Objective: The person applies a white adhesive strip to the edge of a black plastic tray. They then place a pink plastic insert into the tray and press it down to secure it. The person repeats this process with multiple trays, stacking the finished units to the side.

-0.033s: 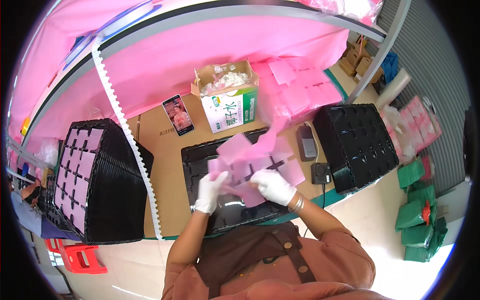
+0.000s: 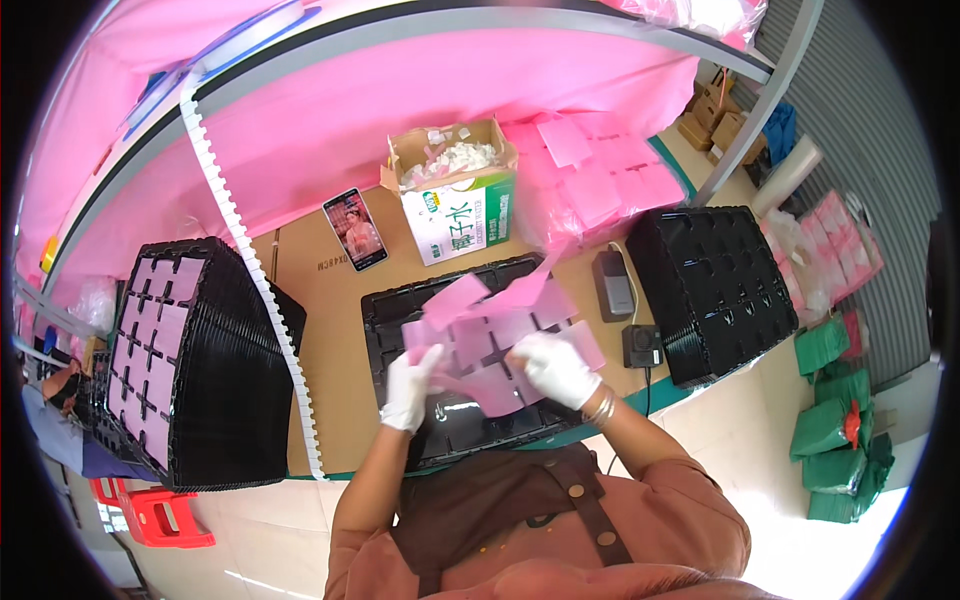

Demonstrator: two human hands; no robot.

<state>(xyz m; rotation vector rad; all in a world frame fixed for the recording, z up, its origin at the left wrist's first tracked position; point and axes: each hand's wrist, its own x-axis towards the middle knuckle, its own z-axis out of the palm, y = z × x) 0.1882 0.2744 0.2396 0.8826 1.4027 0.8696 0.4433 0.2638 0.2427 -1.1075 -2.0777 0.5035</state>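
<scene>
Black tray: from where I stand, the tray point(image 2: 462, 428) lies flat on the bench in front of the person, only partly covered. Pink pieces point(image 2: 470, 343) sit around its dark cross-shaped ribs in the middle and on the right; the near side and the far left edge show bare black.
Left hand: fingers closed on some pink material at the tray's left, the gloved hand point(image 2: 405, 392) over its edge.
Right hand: the glove point(image 2: 557, 372) is curled and blurred over the pieces; I can't tell whether it grips one.
Loose sheets: pink ones point(image 2: 457, 302) stand up at angles above the tray, not settled, so this tray looks to me part-way done.
Left stack: black trays point(image 2: 235, 380), the front one covered in pink, seemingly finished.
Right stack: black trays point(image 2: 712, 285) with no pink showing, perhaps those left.
Pink supply: a wide pile point(image 2: 600, 185) at the back, plenty remaining.
</scene>
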